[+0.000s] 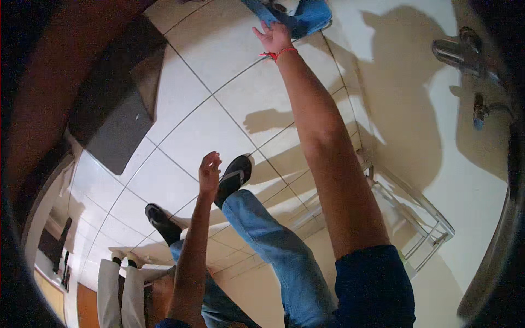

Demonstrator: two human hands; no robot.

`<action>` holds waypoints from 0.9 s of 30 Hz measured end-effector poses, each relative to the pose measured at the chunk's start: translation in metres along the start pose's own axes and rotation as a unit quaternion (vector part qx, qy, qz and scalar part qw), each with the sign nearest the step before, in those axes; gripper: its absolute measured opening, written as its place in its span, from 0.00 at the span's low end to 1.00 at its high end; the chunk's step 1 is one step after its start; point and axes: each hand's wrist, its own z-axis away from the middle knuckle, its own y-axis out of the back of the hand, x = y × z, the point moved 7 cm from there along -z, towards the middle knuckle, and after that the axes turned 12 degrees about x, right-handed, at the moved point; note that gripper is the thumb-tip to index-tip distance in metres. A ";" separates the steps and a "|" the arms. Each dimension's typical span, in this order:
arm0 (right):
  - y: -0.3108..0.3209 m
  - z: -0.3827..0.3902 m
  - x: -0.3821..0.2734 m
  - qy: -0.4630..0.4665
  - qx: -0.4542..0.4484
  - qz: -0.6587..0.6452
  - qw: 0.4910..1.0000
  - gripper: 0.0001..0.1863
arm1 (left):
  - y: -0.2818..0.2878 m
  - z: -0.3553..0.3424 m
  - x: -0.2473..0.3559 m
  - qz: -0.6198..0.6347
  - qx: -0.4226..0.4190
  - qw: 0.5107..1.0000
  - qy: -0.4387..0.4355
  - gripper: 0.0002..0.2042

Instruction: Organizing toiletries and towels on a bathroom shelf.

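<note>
My right hand (pixel 275 37) reaches far forward, a red thread bracelet on its wrist. Its fingers are spread at the near edge of a blue object (pixel 314 21) that looks like a plastic tub, cut off by the top of the view. Whether the fingertips touch it, I cannot tell. Something white and rounded (pixel 285 4) shows inside or on top of the blue object. Lower down, my left hand (pixel 209 170) hangs over the floor with loosely bent fingers and nothing visible in it. Close beside it is my right foot in a dark sandal (pixel 236 174).
Pale floor tiles (pixel 191 120) run beneath me. A dark mat or panel (pixel 117 123) lies on the left. Along the right wall are metal taps (pixel 459 54) and a smaller tap (pixel 479 112). A metal rack (pixel 432 232) stands below them. Pale trouser legs (pixel 109 292) appear at lower left.
</note>
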 end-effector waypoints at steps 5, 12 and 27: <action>0.021 0.035 -0.013 -0.009 0.039 0.205 0.978 0.27 | -0.063 0.024 0.041 0.062 -0.063 0.996 -0.009 0.23; 0.092 0.198 0.028 -0.107 0.102 0.420 0.896 0.31 | -0.033 0.066 0.119 0.110 -0.071 0.990 -0.048 0.21; 0.003 0.315 -0.092 -0.004 0.084 0.516 0.852 0.23 | 0.077 0.094 0.249 -0.112 -0.162 0.968 -0.153 0.14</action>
